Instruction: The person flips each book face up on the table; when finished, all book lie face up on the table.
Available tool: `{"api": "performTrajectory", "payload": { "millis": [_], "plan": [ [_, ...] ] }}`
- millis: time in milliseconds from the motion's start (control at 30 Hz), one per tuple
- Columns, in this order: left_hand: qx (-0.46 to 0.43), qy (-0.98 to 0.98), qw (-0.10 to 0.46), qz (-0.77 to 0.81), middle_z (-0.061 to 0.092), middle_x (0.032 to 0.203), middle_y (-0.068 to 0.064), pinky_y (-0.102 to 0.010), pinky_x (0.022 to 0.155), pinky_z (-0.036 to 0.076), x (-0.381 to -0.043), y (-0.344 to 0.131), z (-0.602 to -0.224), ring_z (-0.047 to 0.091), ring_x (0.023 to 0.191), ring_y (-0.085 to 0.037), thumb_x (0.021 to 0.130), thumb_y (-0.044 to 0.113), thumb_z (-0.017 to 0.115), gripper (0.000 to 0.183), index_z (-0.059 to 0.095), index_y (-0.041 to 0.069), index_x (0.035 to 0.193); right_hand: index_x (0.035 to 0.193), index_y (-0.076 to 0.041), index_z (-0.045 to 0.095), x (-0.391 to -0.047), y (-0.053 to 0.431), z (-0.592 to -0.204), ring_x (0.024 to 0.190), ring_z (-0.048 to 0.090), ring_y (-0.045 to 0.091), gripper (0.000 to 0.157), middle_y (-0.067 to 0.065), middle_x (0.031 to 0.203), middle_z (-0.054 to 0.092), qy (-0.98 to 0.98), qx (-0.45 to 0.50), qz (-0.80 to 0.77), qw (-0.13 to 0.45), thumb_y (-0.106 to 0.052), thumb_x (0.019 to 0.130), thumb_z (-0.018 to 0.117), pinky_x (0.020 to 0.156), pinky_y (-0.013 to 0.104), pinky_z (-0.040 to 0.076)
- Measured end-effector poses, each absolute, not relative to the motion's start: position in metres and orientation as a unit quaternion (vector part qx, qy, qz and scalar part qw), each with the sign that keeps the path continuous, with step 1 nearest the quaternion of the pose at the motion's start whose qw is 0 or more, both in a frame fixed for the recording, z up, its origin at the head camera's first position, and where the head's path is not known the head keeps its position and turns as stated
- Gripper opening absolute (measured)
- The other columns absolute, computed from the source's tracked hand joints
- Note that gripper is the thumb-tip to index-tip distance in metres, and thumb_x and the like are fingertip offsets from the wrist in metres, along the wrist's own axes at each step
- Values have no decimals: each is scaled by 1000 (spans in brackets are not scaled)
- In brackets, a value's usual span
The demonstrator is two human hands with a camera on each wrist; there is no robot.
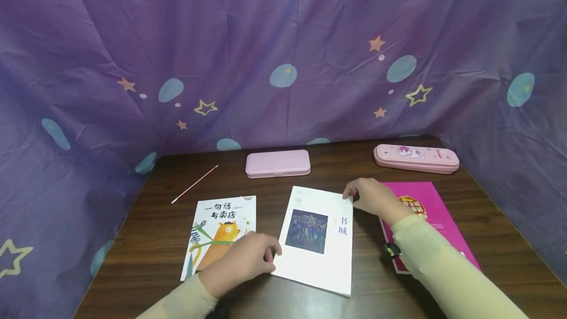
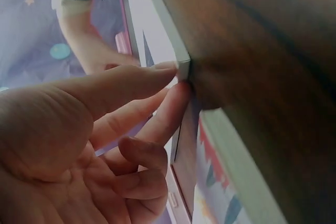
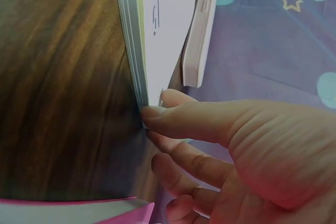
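A white book (image 1: 338, 265) with a dark square picture on its cover lies face up in the middle of the table, slightly turned. My left hand (image 1: 248, 258) pinches its near left corner; in the left wrist view the thumb (image 2: 123, 85) and forefinger meet at the corner. At the far right corner, my right hand (image 1: 371, 197) grips the book between thumb (image 3: 191, 119) and fingers. Left of it lies a picture book (image 1: 226, 240) with an orange animal, partly covered by my left hand. A magenta book (image 1: 443, 230) lies to the right, partly under my right forearm.
Toward the back of the wooden table (image 1: 150, 230) are a plain pink case (image 1: 278, 163) and a pink pencil case (image 1: 416, 158) with a cartoon character. A thin red-and-white stick (image 1: 195, 184) lies at the back left. A purple patterned cloth (image 1: 248, 63) hangs behind and beside the table.
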State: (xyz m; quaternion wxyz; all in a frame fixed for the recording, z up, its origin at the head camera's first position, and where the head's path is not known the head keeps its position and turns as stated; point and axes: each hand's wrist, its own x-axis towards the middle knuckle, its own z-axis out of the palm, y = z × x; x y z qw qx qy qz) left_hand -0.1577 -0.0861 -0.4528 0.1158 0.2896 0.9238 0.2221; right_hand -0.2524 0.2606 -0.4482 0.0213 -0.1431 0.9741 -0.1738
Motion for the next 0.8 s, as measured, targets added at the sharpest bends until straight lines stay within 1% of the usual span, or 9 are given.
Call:
{"api": "performTrajectory", "payload": {
  "millis": [200, 433, 633, 733, 800],
  "plan": [
    [291, 918, 113, 244, 68, 67, 16, -22, 72, 51, -152, -82, -459, 56, 64, 5, 77, 13, 86, 25, 76, 14, 99, 94, -16, 80, -261, 257, -452, 93, 70, 25, 23, 5, 95, 75, 972, -151, -178, 4, 1, 80, 75, 85, 49, 56],
    [303, 910, 91, 267, 71, 71, 13, -24, 76, 52, -149, -80, -463, 61, 70, 2, 76, 14, 89, 26, 76, 14, 98, 97, -14, 79, -271, 256, -456, 96, 69, 28, 25, 7, 96, 74, 965, -192, -175, -21, 4, 80, 80, 90, 51, 56],
    [296, 911, 81, 276, 71, 72, 15, -23, 75, 52, -146, -79, -467, 62, 73, 1, 76, 17, 90, 27, 77, 15, 98, 98, -14, 79, -279, 257, -460, 100, 70, 31, 28, 7, 98, 74, 960, -211, -182, -23, 7, 78, 81, 95, 52, 54],
    [290, 913, 78, 278, 71, 72, 16, -22, 74, 52, -145, -78, -469, 62, 73, 2, 76, 18, 90, 26, 77, 16, 98, 98, -13, 79, -281, 257, -462, 101, 70, 32, 28, 7, 99, 75, 957, -219, -188, -30, 7, 77, 81, 96, 52, 54],
    [286, 913, 79, 281, 71, 72, 16, -21, 73, 51, -145, -77, -470, 61, 72, 3, 76, 19, 90, 26, 77, 17, 98, 97, -12, 79, -281, 258, -463, 99, 70, 32, 28, 7, 98, 75, 954, -229, -191, -38, 6, 77, 81, 93, 52, 55]
  ]
}}
